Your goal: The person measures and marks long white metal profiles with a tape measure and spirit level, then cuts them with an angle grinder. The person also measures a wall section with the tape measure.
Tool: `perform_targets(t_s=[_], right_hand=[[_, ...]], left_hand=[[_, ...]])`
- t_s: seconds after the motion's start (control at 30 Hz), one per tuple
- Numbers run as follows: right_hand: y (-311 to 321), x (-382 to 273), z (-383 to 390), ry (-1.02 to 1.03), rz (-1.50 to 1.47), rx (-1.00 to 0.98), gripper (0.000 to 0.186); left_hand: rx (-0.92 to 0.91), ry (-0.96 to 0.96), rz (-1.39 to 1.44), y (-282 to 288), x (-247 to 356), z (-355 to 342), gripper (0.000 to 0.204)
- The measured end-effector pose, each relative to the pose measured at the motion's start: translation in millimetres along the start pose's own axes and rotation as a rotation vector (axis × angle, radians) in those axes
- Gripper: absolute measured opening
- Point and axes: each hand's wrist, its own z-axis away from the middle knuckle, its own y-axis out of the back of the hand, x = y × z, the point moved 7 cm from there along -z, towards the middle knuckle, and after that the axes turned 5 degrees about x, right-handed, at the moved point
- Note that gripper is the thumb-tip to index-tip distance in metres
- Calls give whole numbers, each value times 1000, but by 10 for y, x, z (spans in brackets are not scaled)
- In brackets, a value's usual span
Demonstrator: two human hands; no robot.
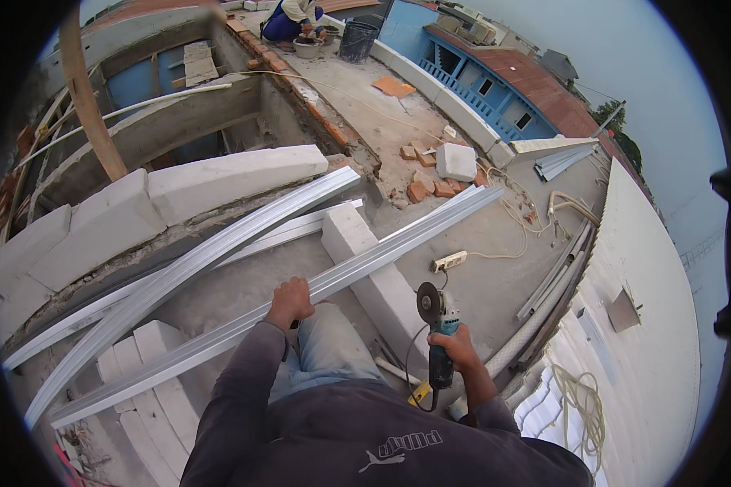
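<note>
My left hand (291,302) is closed over the edge of a long silver metal channel (414,238), which slants from the lower left to the upper right. The channel rests across a white lightweight concrete block (386,300) and, farther left, over several more white blocks (150,357). In my right hand (461,349) is an angle grinder (441,353), held by its dark teal body with the cutting disc at the top. The disc stands to the right of the channel, apart from it. My leg shows beneath the left hand.
Other metal channels (276,207) lie on the left. A power strip (449,260) with a cord sits ahead of the grinder. Bricks and a white block (456,161) lie beyond. Pipes (552,280) line the right edge, and openings (195,150) drop away at upper left. A person (288,20) crouches far off.
</note>
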Motion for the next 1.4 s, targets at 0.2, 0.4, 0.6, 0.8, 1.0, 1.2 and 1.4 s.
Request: perform_targets(t_s=[0.2,0.4,0.6,0.8,1.0,1.2,1.4], right_hand=[[-430,21,-681,99,174,-194,33],[-666,177,-1051,81,400,-243,60],[-652,196,-1034,62,424,-264,60],[-628,377,-988,34,493,-260,56],[-689,593,-988,10,482,-259,51],[-683,616,-1017,60,544,-249,52],[-712,496,-1003,52,569,-255,61]], left_hand=[[-269,-17,31,-90,105,-78,55],[-103,-7,-102,-60,296,208,60],[270,-21,-342,-246,534,559,56],[447,-81,-384,-284,538,591,50],[443,-79,-386,-274,549,588,49],[431,-67,-396,-283,538,574,47],[404,-54,-418,-281,536,571,47]])
